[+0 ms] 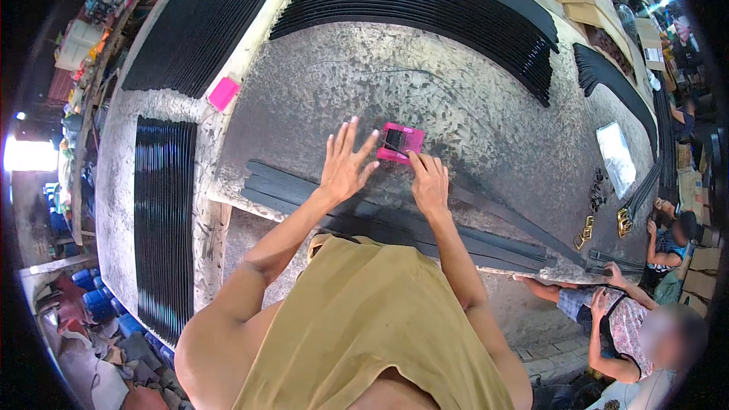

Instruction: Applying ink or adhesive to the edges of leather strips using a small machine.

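My left hand (pixel 343 163) hovers over the worktop (pixel 288 106), fingers spread, just left of a bright pink tray-like object (pixel 414 139) with a dark middle. My right hand (pixel 430 182) is at that object's lower right corner, fingertips closed on a thin dark piece (pixel 397 146) that lies across it; what exactly this piece is, I cannot make out. Long flat black strips (pixel 326 201) lie along the near edge below my hands, and another dark strap (pixel 524 220) runs diagonally from the right toward my right hand.
Rows of black strips (pixel 410 0) border the worktop, also at left (pixel 163 220). A pink rectangle (pixel 224 93) sits upper left. At right are a clear plastic bag (pixel 615 159) and gold buckles (pixel 585 231). Two co-workers (pixel 619 326) (pixel 668 250) occupy the right side.
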The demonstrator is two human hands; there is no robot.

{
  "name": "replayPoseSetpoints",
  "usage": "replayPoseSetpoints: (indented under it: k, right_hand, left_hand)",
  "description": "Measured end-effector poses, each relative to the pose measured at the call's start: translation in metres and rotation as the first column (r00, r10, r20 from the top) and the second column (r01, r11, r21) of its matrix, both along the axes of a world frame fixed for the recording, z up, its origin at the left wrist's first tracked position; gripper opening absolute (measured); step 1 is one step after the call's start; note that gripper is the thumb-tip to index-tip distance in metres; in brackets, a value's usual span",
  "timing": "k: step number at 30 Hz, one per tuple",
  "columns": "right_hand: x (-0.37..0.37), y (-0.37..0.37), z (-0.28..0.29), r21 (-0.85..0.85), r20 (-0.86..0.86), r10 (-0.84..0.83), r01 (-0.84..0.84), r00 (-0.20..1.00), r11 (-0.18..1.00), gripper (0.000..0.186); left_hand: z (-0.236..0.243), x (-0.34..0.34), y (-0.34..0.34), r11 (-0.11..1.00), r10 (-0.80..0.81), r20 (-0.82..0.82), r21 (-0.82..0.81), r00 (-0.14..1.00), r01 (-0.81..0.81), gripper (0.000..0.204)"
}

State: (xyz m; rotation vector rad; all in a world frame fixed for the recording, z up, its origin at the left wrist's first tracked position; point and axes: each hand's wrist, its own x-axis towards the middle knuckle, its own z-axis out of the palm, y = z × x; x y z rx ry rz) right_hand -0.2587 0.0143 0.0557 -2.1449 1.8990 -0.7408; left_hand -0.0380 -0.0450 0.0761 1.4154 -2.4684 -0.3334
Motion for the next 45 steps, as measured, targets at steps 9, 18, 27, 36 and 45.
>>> replayPoseSetpoints:
  k: [9,18,27,36,45]
  right_hand:
    - [-0.012,-0.012,-0.016,-0.016,-0.019,-0.001,0.001,1.0,1.0,0.053]
    - [-0.051,-0.043,-0.01,0.16,-0.001,0.11,-0.109,0.994,0.981,0.049]
    - [-0.06,-0.053,-0.009,0.226,-0.144,0.181,-0.146,0.973,0.963,0.057]
    - [-0.055,-0.045,-0.024,0.04,-0.355,0.084,-0.074,0.931,0.996,0.057]
    - [-0.024,-0.053,-0.045,-0.115,-0.313,0.087,-0.129,0.946,0.985,0.04]
  left_hand:
    - [-0.057,0.042,0.011,0.977,0.155,-0.004,0.151,0.988,-0.153,0.071]
    - [-0.017,-0.018,-0.026,0.979,-0.19,-0.214,0.038,0.958,0.202,0.052]
    - [-0.004,-0.1,-0.128,0.754,-0.606,0.1,0.39,0.789,0.529,0.019]
    - [-0.025,-0.106,-0.127,0.765,-0.578,0.023,0.364,0.816,0.531,0.019]
    - [-0.028,-0.069,-0.136,0.75,-0.623,0.155,0.398,0.766,0.529,0.015]
